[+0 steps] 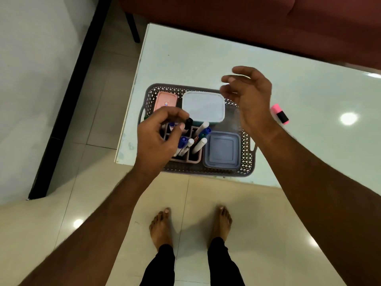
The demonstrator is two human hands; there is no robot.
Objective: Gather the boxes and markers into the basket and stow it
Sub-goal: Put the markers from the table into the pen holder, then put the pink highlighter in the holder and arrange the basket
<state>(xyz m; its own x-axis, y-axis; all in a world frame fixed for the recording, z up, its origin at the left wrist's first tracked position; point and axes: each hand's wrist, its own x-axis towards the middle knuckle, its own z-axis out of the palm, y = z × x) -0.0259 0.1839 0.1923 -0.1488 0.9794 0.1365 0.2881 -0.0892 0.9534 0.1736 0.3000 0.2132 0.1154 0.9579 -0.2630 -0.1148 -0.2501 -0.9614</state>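
A grey perforated basket (245,157) sits at the near left corner of the table. Inside lie a pink box (166,100), a white-lidded box (203,106) and a grey-blue square box (222,150). A pinkish holder (194,159) in the basket carries several upright markers (201,144). My left hand (158,137) hovers over the holder, fingertips pinching a black-capped marker (188,123). My right hand (250,96) floats above the basket's right side, fingers spread and empty. A pink highlighter (280,113) lies on the table right of the basket.
The glossy white table (206,56) stands on a tiled floor. A dark red sofa (247,19) runs behind it. A white wall with black skirting (68,96) is at left. My bare feet (191,226) stand at the table's near edge.
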